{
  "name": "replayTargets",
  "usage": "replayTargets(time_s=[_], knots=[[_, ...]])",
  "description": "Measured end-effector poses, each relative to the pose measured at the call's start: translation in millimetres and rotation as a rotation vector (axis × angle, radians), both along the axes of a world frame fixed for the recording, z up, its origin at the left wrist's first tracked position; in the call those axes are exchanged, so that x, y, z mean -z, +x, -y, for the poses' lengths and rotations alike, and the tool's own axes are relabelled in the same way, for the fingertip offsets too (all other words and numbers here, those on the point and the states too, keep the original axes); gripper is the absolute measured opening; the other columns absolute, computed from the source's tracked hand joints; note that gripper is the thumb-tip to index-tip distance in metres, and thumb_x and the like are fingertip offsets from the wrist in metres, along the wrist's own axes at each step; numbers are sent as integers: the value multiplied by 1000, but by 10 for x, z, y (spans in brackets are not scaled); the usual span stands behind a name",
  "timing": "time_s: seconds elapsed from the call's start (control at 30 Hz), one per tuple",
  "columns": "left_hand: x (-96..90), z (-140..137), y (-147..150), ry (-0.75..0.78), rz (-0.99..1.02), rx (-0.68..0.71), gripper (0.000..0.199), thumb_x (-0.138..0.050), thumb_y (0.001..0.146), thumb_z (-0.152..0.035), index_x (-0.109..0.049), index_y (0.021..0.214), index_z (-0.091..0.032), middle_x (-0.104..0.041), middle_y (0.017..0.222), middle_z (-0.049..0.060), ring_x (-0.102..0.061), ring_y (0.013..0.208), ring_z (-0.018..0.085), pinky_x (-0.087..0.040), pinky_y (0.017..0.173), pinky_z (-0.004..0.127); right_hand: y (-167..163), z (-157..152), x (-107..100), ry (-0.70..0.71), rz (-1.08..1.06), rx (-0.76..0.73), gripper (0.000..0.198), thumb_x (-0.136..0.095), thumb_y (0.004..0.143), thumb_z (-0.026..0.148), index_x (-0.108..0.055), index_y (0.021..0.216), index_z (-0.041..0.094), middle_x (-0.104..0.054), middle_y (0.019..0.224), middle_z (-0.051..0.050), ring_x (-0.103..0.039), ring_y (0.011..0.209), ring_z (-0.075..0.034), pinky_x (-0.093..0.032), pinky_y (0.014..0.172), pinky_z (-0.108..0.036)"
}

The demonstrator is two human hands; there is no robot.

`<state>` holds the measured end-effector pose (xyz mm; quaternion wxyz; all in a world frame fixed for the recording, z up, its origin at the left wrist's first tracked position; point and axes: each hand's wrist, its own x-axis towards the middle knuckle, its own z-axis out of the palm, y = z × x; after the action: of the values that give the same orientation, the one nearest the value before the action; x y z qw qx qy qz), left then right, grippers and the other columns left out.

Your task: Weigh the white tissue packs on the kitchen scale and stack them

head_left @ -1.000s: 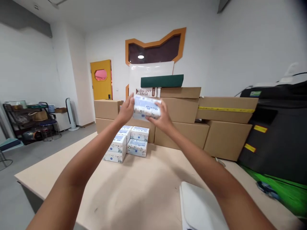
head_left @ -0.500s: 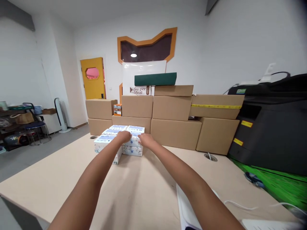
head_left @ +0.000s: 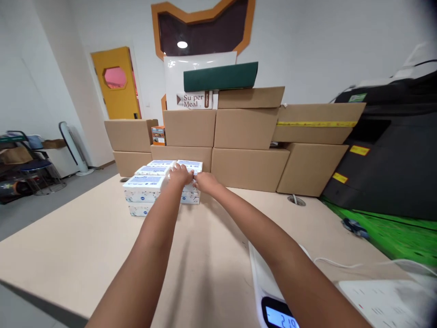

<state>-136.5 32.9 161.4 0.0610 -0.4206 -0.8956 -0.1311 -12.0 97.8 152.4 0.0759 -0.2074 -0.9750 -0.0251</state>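
Observation:
White and blue tissue packs (head_left: 145, 181) stand in a block, two layers high, on the far part of the table. My left hand (head_left: 180, 175) reaches over the near right side of the block, its fingers curled on a tissue pack in the top layer. Close beside it, my right hand (head_left: 206, 183) has its fingers bent against the right end of the same pack. Both hands cover most of that pack, and its exact fit against the packs around it is hidden.
Cardboard boxes (head_left: 249, 168) are stacked behind the packs, with a green box (head_left: 221, 76) on top. A white scale (head_left: 256, 273) with a lit display lies under my right forearm. A power strip (head_left: 375, 303) and cable are at lower right, near a large black machine (head_left: 385, 168).
My view has tipped downward and come nearer, bringing the scale's display into sight. Both hands stay at the same tissue pack, the left now covering more of its front.

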Motion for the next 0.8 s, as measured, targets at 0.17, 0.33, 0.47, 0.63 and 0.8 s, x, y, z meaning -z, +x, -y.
replayTargets(time_s=[0.17, 0.33, 0.47, 0.63, 0.8], knots=[[137, -110, 51, -66, 33, -103, 66, -44, 113, -45, -38, 170, -14, -22, 183, 20, -17, 172, 35, -16, 138, 56, 11, -51, 20, -22, 0, -11, 40, -70, 106, 39, -66, 140, 20, -68, 143, -11, -71, 124, -28, -61, 105, -52], [60, -196, -2, -66, 7, -159, 59, -67, 104, -47, -55, 156, -22, -46, 171, 14, -46, 157, 38, -35, 128, 68, 24, -117, -31, -34, 10, -47, 42, -68, 107, 43, -67, 142, 21, -72, 142, -11, -70, 129, -29, -55, 112, -55], [56, -243, 16, -63, -1, -191, 54, -69, 104, -43, -59, 151, -21, -53, 165, 14, -53, 149, 36, -44, 123, 65, 21, -131, -46, -13, 0, -43, 40, -63, 106, 34, -71, 143, 23, -76, 142, -14, -68, 137, -31, -40, 125, -55], [30, -256, 25, -101, 0, -195, 56, -66, 105, -48, -59, 152, -20, -53, 165, 15, -52, 151, 36, -40, 126, 66, 3, -180, -50, -38, 9, -24, 44, -62, 102, 32, -71, 145, 25, -74, 147, -15, -69, 137, -33, -52, 111, -43], [-105, -338, -5, -177, -15, -188, 57, -53, 105, -51, -66, 149, -17, -60, 160, 23, -50, 154, 42, -39, 125, 65, 24, -226, -12, -86, -29, -22, 47, -61, 103, 29, -64, 149, 23, -72, 149, -15, -70, 136, -32, -56, 104, -38]])
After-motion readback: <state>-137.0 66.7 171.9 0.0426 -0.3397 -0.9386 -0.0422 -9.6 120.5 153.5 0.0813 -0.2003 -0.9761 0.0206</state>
